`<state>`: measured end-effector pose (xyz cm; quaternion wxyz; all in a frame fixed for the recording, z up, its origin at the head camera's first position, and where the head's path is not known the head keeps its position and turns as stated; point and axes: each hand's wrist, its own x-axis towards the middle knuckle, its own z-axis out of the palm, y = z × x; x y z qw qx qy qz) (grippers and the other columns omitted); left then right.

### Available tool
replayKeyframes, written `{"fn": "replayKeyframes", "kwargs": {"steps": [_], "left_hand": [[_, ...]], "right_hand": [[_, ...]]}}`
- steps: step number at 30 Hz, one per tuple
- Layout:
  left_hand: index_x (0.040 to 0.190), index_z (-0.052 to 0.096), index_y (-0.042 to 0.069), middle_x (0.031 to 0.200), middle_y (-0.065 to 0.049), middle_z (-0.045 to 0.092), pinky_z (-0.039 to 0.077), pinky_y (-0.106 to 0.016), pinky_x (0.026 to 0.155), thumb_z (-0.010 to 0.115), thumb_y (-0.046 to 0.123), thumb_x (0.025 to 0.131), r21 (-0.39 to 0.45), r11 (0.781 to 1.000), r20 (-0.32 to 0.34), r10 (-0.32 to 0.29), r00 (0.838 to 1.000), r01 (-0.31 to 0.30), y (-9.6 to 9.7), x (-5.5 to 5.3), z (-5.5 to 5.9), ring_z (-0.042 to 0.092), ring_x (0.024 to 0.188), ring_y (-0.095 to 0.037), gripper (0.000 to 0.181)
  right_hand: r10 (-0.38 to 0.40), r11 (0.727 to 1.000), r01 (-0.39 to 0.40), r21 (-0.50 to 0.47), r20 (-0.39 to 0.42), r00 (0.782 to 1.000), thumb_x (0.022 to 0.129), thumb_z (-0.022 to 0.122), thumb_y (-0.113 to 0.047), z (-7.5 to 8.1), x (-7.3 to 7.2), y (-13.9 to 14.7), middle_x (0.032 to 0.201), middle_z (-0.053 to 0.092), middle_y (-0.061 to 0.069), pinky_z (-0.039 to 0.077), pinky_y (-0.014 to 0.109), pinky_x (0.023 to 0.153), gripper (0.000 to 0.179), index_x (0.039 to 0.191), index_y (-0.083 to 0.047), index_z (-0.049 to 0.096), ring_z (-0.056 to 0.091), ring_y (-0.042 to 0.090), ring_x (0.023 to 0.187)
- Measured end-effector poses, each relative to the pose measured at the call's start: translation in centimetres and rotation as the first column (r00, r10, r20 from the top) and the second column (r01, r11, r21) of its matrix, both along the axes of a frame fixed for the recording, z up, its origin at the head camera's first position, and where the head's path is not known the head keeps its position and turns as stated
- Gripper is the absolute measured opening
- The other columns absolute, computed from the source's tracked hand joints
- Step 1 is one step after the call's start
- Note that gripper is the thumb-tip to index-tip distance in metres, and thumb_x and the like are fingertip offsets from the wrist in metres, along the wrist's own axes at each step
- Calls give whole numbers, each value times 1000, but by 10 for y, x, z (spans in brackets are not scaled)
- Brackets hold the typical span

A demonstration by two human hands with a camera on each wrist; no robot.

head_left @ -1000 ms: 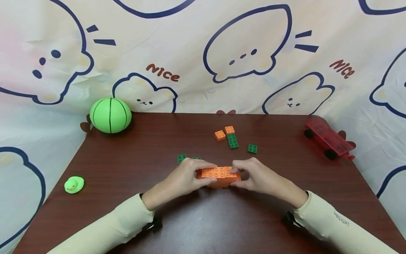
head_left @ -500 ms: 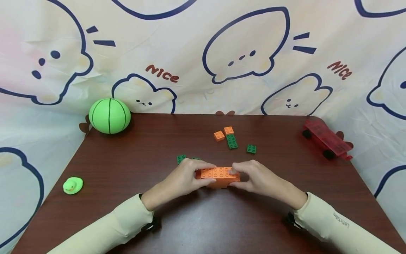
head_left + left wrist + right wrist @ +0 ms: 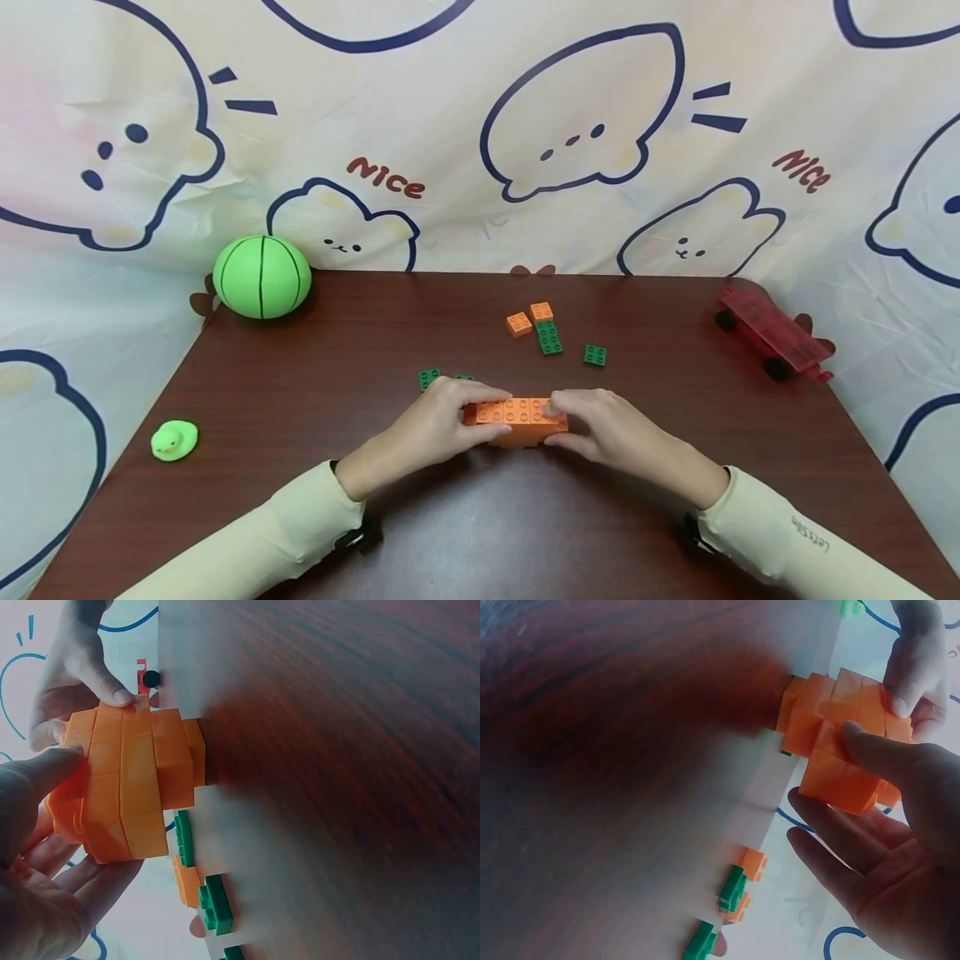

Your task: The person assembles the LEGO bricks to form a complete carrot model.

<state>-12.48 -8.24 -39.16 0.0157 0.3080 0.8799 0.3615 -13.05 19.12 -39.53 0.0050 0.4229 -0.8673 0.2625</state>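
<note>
Nearest are pale sleeves (image 3: 281,521), w/ black gear (image 3: 356,535) under each cuff, over the bare front of a dark brown table (image 3: 487,533). Next, both hands at approx. same depth: L hand (image 3: 435,421) grips the L end of an orange brick build (image 3: 519,431), thumb on near face, fingers at far side; R hand (image 3: 618,429) holds its R end, thumb at near face, index finger on top. So build sits btwn the two hands, studs up, stepped in to narrower layers underneath; can't tell if its base touches the table. Well L of L hand, approx. level w/ it: lt green toy duck (image 3: 174,440). Just beyond L hand: a green brick (image 3: 430,379) plus another green piece (image 3: 465,377), mostly hidden by the hand. Farther, beyond the gap btwn hands: small sq. green brick (image 3: 595,355), nearer the R hand's side; then longer green brick (image 3: 550,337) w/ orange brick (image 3: 542,312) at its far end and 2nd orange brick (image 3: 518,324) just L. Far R, beyond R hand: red toy car (image 3: 776,329), blk wheels. Far L, beyond L hand: green ball (image 3: 262,277) w/ blk lines. Behind all: pale cloth (image 3: 450,100), blue cartoon outlines, "Nice" x2.
</note>
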Motion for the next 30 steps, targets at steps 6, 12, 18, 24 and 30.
{"fn": "replayKeyframes", "kwargs": {"steps": [6, 12, 18, 24, 30], "left_hand": [[123, 76, 17, 113, 0, 78, 58, -26, 83, 81, 30, 91, -3, 1000, -2, 0, 1000, 0, 0, 0, 0, 72, 99, -9, 35], [123, 76, 17, 113, 0, 78, 57, -24, 82, 81, 30, 91, 1, 1000, -2, 0, 1000, 0, 0, 0, -1, 71, 98, -8, 35], [124, 75, 17, 114, 0, 78, 57, -24, 81, 81, 31, 90, 0, 1000, -1, 7, 1000, -7, 0, 0, -1, 71, 98, -9, 36], [124, 75, 17, 114, 0, 78, 57, -25, 81, 81, 31, 91, 2, 1000, 11, 3, 1000, -3, 0, 0, 0, 72, 99, -9, 36], [119, 78, 18, 107, 4, 79, 56, -23, 76, 77, 36, 94, 29, 999, 78, -39, 996, 37, -4, -8, 3, 69, 88, -6, 32]], "right_hand": [[1, 1000, 0, -18, 30, 1000, 85, 86, -17, -1, -1, 0, 96, 72, -10, 59, 29, 73, 31, 91, -19, 56, 64, 1, 84], [35, 997, -30, -72, 75, 997, 83, 87, -12, -2, -5, 0, 99, 76, -6, 62, 30, 78, 32, 89, -16, 56, 70, 4, 91], [81, 990, -71, -119, 76, 994, 80, 88, -9, -2, -10, 1, 95, 76, -7, 62, 31, 74, 31, 88, -15, 58, 67, 1, 85], [94, 989, -82, -127, 94, 991, 83, 86, -9, -1, -11, 2, 94, 75, -7, 62, 34, 75, 28, 89, -16, 60, 66, 0, 84], [85, 990, -74, -123, 88, 993, 83, 86, -9, -2, -9, 1, 94, 76, -6, 62, 36, 74, 28, 89, -16, 60, 67, 1, 85]]}}
